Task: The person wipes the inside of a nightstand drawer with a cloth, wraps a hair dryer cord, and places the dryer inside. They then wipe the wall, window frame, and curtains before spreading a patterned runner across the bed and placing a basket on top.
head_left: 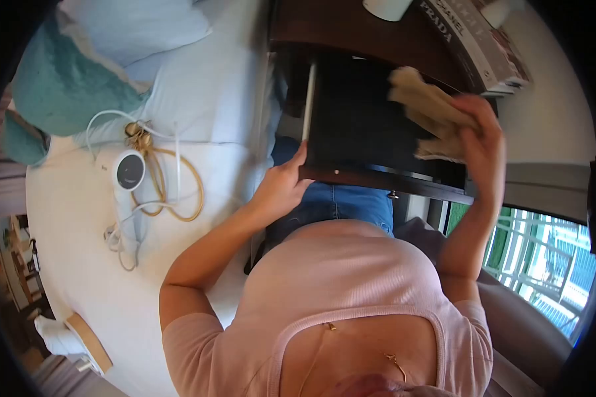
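A dark drawer (371, 119) is pulled out in front of me, its black inside showing. My left hand (281, 182) grips the drawer's left front corner, thumb along its side edge. Above the right part of the drawer, my right hand (480, 129) holds a crumpled tan cloth (437, 116), which hangs loosely to the left of the fingers. A small knob (393, 195) sticks out from the drawer front, close to my jeans.
Books (473, 46) and a white cup (387, 8) stand on the dark nightstand top (338, 26). On the bed (205, 172) at left lie a white hair dryer (127, 178), a gold-coloured cord (195, 192) and a teal pillow (66, 86). A window (543, 258) is at right.
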